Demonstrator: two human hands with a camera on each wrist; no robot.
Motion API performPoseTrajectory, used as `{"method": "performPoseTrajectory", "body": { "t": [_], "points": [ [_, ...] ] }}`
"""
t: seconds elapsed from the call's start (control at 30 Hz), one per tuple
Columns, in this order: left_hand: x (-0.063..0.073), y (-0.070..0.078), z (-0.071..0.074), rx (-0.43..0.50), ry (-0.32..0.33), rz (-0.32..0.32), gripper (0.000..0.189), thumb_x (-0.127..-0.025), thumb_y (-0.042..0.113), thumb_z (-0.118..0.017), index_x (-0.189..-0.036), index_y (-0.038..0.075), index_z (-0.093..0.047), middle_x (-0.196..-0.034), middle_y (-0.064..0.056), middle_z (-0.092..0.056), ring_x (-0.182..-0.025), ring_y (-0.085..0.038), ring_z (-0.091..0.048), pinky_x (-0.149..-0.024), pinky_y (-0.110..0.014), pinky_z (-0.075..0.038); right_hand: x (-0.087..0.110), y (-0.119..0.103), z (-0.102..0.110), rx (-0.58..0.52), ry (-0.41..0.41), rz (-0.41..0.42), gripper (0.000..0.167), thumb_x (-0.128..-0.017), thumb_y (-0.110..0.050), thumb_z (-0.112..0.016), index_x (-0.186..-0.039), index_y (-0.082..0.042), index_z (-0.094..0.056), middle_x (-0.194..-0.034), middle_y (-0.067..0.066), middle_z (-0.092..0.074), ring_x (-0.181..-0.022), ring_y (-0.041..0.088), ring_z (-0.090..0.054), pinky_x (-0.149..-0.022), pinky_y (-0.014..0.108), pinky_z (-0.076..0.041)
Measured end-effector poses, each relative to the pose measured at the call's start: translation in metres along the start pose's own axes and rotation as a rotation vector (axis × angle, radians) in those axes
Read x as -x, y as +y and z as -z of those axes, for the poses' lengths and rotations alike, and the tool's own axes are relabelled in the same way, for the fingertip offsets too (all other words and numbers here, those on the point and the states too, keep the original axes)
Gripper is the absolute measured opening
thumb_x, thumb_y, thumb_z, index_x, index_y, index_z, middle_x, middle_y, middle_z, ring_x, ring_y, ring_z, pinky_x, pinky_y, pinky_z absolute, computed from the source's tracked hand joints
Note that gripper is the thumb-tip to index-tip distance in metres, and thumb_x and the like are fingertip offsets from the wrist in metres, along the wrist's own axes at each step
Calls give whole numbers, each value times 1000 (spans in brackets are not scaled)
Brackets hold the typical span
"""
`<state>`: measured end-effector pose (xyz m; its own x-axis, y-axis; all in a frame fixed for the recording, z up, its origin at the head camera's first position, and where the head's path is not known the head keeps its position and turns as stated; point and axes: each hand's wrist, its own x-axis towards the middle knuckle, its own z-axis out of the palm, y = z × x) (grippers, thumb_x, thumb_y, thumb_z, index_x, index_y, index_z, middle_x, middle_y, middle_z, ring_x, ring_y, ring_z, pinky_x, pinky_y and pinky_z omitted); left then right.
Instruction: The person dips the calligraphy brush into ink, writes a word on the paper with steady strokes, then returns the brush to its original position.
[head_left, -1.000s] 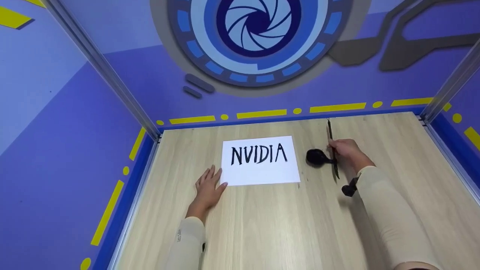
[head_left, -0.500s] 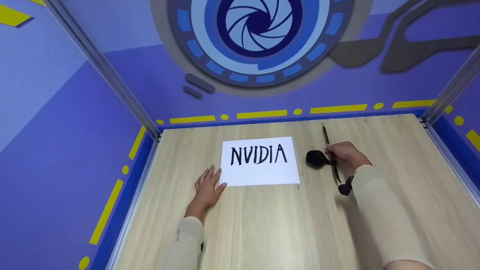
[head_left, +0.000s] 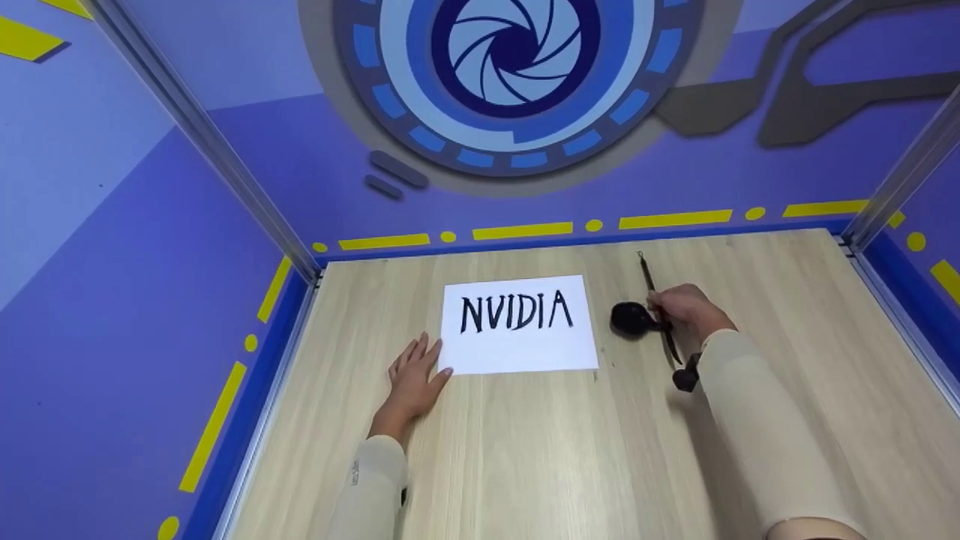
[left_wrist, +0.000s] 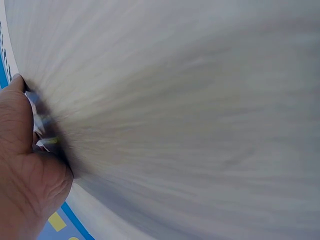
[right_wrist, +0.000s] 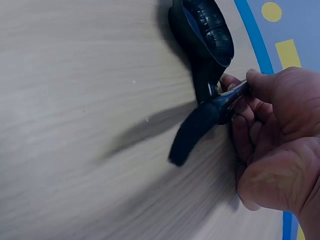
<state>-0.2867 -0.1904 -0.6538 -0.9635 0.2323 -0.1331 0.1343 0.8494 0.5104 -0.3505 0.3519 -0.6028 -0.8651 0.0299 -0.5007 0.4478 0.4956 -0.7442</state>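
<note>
My right hand [head_left: 688, 309] pinches the handle of a calligraphy brush [head_left: 646, 271] between thumb and fingers. The brush's dark, wet-looking bristles [right_wrist: 192, 132] point towards me and lie across the narrow end of a black ink dish [head_left: 631, 320]. In the right wrist view the round bowl of that dish holds glossy black ink. My left hand [head_left: 412, 386] rests with fingers spread at the left edge of a white sheet of paper [head_left: 517, 356], its thumb at the lower left corner. Black brushed letters on the sheet read NVIDIA. In the left wrist view the left hand [left_wrist: 25, 160] shows only partly.
A pale wooden tabletop [head_left: 510, 450] carries everything. Blue and purple printed panels [head_left: 480, 214] stand behind it and at both sides, joined by metal corner posts [head_left: 225, 165]. A small black device [head_left: 686, 375] sits at the right wrist.
The right hand has shifted slightly left and towards me, and the brush's far end has swung left. Its bristle end stays by the dish's narrow end. The left hand keeps its place.
</note>
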Motion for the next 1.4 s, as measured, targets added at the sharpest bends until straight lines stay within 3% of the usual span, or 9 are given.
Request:
{"method": "performPoseTrajectory", "body": {
  "t": [0.43, 0.83, 1.07, 1.17, 1.4],
  "points": [
    [0, 2, 0, 2, 5, 8, 68, -111, 45, -54, -170, 20, -31, -183, -10, -13, -169, -38, -9, -131, -68, -6, -6, -2, -2, 100, 30, 17, 47, -110, -39, -49, -80, -8, -68, -65, -6, -54, -69, 17, -51, -71, 33, -43],
    [0, 3, -1, -5, 3, 22, 67, -111, 45, -54, -169, 20, -32, -182, -10, -13, -169, -38, -9, -131, -68, -6, -2, -1, -4, 122, 36, 51, 48, -111, -40, -48, -82, -7, -67, -70, -4, -56, -74, 19, -53, -75, 33, -44],
    [-1, 2, -1, -18, 7, 20, 68, -111, 46, -54, -170, 21, -31, -183, -9, -13, -170, -38, -10, -131, -68, -7, -4, -1, -4, 116, 29, 62, 48, -111, -40, -49, -77, -10, -63, -66, -5, -54, -68, 18, -52, -73, 34, -45],
    [-1, 2, -1, -14, 8, 18, 68, -111, 46, -54, -170, 22, -31, -183, -9, -13, -170, -38, -9, -131, -68, -7, -3, 0, -4, 135, 27, 55, 50, -111, -43, -49, -73, -12, -60, -64, -6, -51, -67, 19, -51, -80, 40, -44],
    [0, 1, -1, -5, 5, 14, 67, -111, 45, -54, -170, 20, -32, -183, -10, -13, -169, -38, -10, -131, -67, -6, 5, -4, -5, 217, 58, 23, 53, -110, -51, -50, -70, -16, -58, -62, -6, -49, -70, 22, -51, -109, 73, -29]
  ]
}}
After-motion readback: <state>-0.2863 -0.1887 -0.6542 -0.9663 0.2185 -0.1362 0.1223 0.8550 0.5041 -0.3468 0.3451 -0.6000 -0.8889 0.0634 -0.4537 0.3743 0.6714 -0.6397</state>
